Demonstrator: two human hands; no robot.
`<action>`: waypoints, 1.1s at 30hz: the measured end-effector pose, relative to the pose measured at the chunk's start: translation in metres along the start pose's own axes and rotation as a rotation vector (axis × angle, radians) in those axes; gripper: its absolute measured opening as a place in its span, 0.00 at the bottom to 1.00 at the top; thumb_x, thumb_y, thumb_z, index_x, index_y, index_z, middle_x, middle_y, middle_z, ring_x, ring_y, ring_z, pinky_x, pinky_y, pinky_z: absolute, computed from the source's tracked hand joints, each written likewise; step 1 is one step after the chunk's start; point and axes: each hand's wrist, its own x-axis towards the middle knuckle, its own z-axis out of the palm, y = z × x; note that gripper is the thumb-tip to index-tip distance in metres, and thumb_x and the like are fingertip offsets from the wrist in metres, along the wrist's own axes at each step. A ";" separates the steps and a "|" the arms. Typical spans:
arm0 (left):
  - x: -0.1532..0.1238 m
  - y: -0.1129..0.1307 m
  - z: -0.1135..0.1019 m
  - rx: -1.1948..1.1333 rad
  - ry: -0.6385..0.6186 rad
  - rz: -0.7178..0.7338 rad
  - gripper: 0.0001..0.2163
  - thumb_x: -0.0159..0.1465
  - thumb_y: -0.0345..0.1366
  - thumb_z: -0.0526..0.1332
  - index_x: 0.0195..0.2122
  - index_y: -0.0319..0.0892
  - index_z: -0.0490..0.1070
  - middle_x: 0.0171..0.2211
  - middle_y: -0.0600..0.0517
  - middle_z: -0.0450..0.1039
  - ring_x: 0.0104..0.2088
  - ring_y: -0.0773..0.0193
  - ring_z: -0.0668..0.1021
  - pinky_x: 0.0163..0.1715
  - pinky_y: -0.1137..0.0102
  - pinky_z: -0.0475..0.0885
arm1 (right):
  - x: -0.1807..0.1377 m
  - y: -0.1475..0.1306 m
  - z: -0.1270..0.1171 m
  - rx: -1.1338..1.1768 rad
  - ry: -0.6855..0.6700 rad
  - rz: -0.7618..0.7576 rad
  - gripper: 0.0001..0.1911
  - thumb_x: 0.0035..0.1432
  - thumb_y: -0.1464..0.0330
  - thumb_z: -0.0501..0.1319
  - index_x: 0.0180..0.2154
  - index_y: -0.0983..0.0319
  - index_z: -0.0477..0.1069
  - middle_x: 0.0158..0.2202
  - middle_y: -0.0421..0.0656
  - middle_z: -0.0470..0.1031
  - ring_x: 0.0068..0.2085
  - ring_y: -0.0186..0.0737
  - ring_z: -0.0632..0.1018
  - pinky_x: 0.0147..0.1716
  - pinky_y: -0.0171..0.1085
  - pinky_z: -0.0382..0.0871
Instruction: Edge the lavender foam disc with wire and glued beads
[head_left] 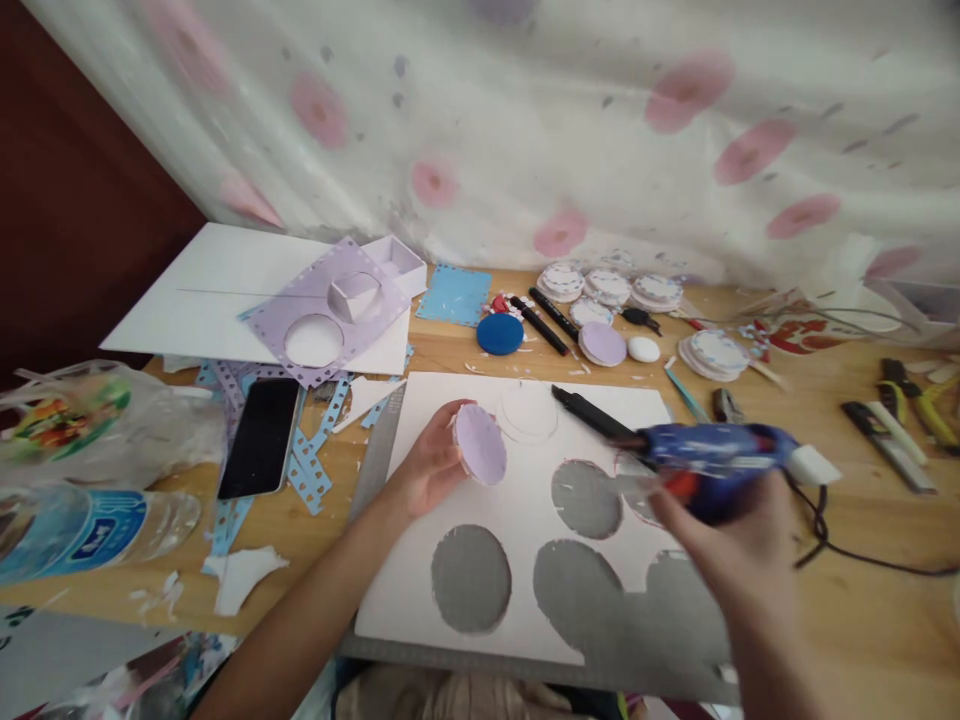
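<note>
One disc [480,445], left hand [429,468], glue gun [712,458], right hand [739,555], label [105,520] blurred

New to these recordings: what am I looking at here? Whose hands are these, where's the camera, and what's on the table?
There is no machine: one camera on a person's head looks down at their own bare hands. The left hand holds a lilac disc; the right hand grips a blue glue gun, which is blurred. Under them a white board with round holes cut out lies on a wooden table. Around it are a black phone, markers, stacks of discs and a water bottle.
</note>
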 end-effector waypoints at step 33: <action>0.008 0.001 0.004 0.128 0.045 -0.083 0.33 0.40 0.40 0.77 0.49 0.47 0.69 0.47 0.46 0.72 0.50 0.49 0.73 0.42 0.64 0.70 | -0.031 0.001 0.075 0.053 -0.196 -0.098 0.16 0.45 0.72 0.61 0.36 0.56 0.58 0.21 0.32 0.60 0.21 0.33 0.65 0.20 0.33 0.61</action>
